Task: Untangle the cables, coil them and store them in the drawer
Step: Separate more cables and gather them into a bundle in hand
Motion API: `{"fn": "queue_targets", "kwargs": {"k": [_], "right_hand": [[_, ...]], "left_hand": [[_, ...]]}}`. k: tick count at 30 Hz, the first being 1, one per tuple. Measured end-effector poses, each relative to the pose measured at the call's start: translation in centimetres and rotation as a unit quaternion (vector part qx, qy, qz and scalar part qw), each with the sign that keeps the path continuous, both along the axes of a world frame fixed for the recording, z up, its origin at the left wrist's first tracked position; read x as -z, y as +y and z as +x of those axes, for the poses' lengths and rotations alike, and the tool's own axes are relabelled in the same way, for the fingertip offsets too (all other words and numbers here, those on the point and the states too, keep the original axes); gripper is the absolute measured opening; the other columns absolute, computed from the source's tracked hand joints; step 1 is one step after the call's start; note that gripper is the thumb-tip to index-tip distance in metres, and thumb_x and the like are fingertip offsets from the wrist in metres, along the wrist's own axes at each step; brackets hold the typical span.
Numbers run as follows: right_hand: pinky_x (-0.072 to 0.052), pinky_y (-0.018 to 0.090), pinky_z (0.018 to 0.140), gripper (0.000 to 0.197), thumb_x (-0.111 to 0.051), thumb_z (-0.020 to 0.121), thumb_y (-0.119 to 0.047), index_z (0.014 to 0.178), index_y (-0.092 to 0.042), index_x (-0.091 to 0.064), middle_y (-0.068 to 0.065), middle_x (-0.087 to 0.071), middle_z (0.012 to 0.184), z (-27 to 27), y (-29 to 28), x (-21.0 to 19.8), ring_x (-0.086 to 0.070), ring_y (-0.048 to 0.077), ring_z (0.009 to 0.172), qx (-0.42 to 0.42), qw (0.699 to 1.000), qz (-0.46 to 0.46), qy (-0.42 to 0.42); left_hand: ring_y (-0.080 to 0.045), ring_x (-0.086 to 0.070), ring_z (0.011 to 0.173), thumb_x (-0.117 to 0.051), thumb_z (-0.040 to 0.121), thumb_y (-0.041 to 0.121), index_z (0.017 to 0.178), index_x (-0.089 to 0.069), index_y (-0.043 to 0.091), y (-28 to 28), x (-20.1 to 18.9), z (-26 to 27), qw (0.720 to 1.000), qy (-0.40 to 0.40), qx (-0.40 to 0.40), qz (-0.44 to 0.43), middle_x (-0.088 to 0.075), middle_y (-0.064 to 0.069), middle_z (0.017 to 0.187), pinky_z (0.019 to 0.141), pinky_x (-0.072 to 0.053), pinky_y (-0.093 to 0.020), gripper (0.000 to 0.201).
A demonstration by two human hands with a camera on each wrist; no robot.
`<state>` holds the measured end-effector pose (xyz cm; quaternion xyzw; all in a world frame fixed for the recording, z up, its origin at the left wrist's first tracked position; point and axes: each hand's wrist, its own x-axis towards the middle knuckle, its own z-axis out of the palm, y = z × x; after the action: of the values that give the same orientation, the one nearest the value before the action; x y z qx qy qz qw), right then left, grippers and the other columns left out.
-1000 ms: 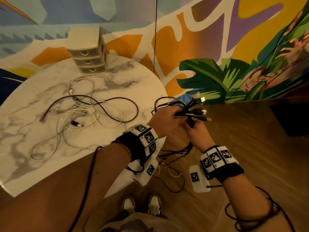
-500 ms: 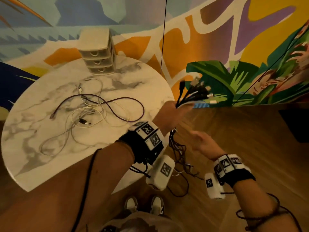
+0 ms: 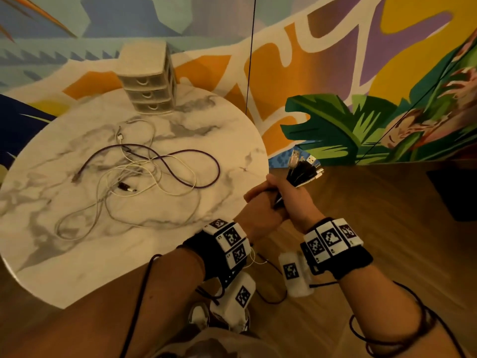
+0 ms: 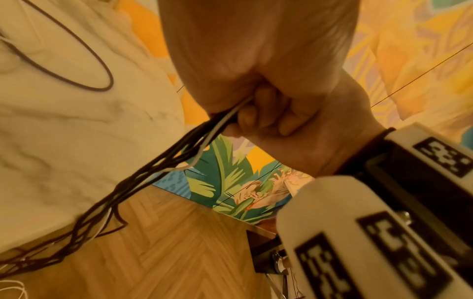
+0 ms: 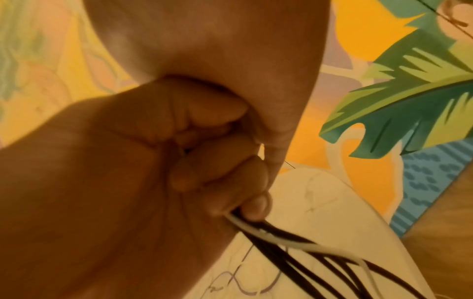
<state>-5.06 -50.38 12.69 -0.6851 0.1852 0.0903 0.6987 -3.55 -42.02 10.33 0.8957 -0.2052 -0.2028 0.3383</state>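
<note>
Nearest the camera, both hands meet just off the right edge of the round marble worktop (image 3: 108, 254), above a wooden herringbone floor (image 3: 387, 228). The left hand (image 3: 260, 210) and the right hand (image 3: 296, 200) press together, each with fingers curled round the same bundle of mostly black cables (image 3: 304, 171). The bundle's plug ends fan out above the right hand; its tails hang down past the worktop edge toward the floor, as the left wrist view shows, with one white lead among the black.

On the worktop, well apart from the hands, lies a loose tangle: a purple cable (image 3: 180, 166) looping over several white cables (image 3: 124, 192). At the far edge stands a small three-drawer unit (image 3: 148, 83), all drawers closed. The marble between the tangle and the near rim is bare.

Behind rises a wall mural (image 3: 335, 86) of leaves and bright shapes. A dark object (image 3: 454, 192) on the floor at right is cut off and hard to identify. How many cables the bundle holds cannot be told. The person's shoes (image 3: 198, 316) are partly hidden by the wrist cameras.
</note>
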Motion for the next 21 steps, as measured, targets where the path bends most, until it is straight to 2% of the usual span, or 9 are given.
{"fn": "queue_targets", "kwargs": {"k": [3, 6, 8, 9, 11, 13, 15, 19, 21], "right_hand": [[-0.053, 0.032, 0.086, 0.047, -0.035, 0.101, -0.029, 0.092, -0.005, -0.075, 0.008, -0.075, 0.090, 0.4, 0.5, 0.6, -0.069, 0.021, 0.090, 0.055, 0.998, -0.006, -0.020], [-0.050, 0.017, 0.054, 0.042, -0.036, 0.102, -0.025, 0.084, -0.009, -0.069, -0.002, -0.069, 0.064, 0.4, 0.1, 0.7, -0.064, 0.007, 0.058, 0.099, 0.995, -0.002, -0.026], [-0.049, 0.025, 0.052, 0.038, -0.034, 0.103, -0.019, 0.077, -0.012, -0.061, 0.006, -0.063, 0.061, 0.3, 0.2, 0.9, -0.061, 0.015, 0.052, 0.087, 0.994, -0.037, -0.059], [-0.047, 0.028, 0.050, 0.040, -0.033, 0.103, -0.018, 0.073, -0.012, -0.057, 0.012, -0.058, 0.060, 0.2, 0.4, 1.2, -0.056, 0.020, 0.048, 0.064, 0.993, -0.059, -0.077], [-0.042, 0.024, 0.043, 0.041, -0.034, 0.103, -0.010, 0.066, -0.008, -0.053, 0.015, -0.050, 0.054, 0.2, 1.1, 1.7, -0.047, 0.015, 0.041, 0.035, 0.991, -0.084, -0.098], [-0.041, 0.014, 0.043, 0.028, -0.037, 0.099, 0.002, 0.076, -0.002, -0.051, 0.004, -0.050, 0.060, 0.2, 1.7, 2.0, -0.049, 0.003, 0.045, 0.046, 0.992, -0.062, -0.102], [-0.044, 0.010, 0.051, 0.019, -0.033, 0.097, 0.009, 0.091, 0.000, -0.049, 0.002, -0.048, 0.074, 0.2, 2.0, 2.1, -0.055, 0.000, 0.059, 0.054, 0.993, -0.036, -0.095], [-0.041, 0.017, 0.050, 0.029, -0.040, 0.095, 0.008, 0.071, -0.006, -0.047, 0.004, -0.048, 0.067, -0.6, 1.5, 3.1, -0.051, 0.007, 0.056, 0.017, 0.993, -0.073, -0.088], [-0.042, 0.012, 0.051, 0.028, -0.043, 0.094, 0.005, 0.071, -0.008, -0.052, 0.000, -0.048, 0.069, -0.7, 1.6, 3.6, -0.056, 0.000, 0.058, 0.038, 0.989, -0.101, -0.103]], "left_hand": [[-0.025, -0.054, 0.116, -0.054, 0.092, 0.011, 0.131, -0.048, 0.006, 2.2, -2.3, 0.7, 0.985, 0.045, 0.132, -0.104, -0.057, -0.014, 0.126, 0.097, -0.043, -0.035, 0.039], [-0.018, -0.058, 0.096, -0.055, 0.092, 0.028, 0.110, -0.061, 0.014, 4.0, -3.7, 2.0, 0.986, -0.094, 0.121, -0.065, -0.064, -0.003, 0.106, 0.083, -0.046, -0.028, 0.024], [-0.015, -0.052, 0.086, -0.052, 0.089, 0.038, 0.094, -0.059, 0.015, 3.8, -5.0, 3.1, 0.970, -0.219, 0.052, -0.088, -0.059, 0.001, 0.093, 0.078, -0.045, -0.031, 0.025], [-0.014, -0.050, 0.090, -0.051, 0.087, 0.041, 0.097, -0.058, 0.015, 3.4, -5.9, 3.6, 0.957, -0.261, 0.054, -0.113, -0.056, 0.001, 0.096, 0.079, -0.044, -0.030, 0.029], [-0.017, -0.048, 0.107, -0.053, 0.086, 0.045, 0.116, -0.055, 0.013, 2.0, -6.9, 4.7, 0.935, -0.314, 0.128, -0.100, -0.054, -0.004, 0.116, 0.089, -0.039, -0.029, 0.044], [-0.022, -0.046, 0.118, -0.052, 0.090, 0.043, 0.127, -0.051, 0.010, 0.7, -6.8, 4.5, 0.921, -0.322, 0.215, -0.037, -0.052, -0.009, 0.129, 0.096, -0.039, -0.035, 0.050], [-0.027, -0.052, 0.111, -0.049, 0.091, 0.031, 0.123, -0.055, 0.006, 0.5, -5.5, 4.1, 0.918, -0.317, 0.235, -0.046, -0.058, -0.013, 0.121, 0.089, -0.046, -0.041, 0.041], [-0.023, -0.056, 0.097, -0.044, 0.090, 0.029, 0.109, -0.061, 0.007, 1.0, -4.1, 4.0, 0.918, -0.326, 0.210, -0.084, -0.062, -0.009, 0.106, 0.071, -0.052, -0.040, 0.033], [-0.022, -0.055, 0.097, -0.049, 0.090, 0.030, 0.105, -0.061, 0.007, 1.1, -3.7, 4.0, 0.909, -0.344, 0.219, -0.088, -0.062, -0.008, 0.105, 0.069, -0.053, -0.038, 0.030]]}}
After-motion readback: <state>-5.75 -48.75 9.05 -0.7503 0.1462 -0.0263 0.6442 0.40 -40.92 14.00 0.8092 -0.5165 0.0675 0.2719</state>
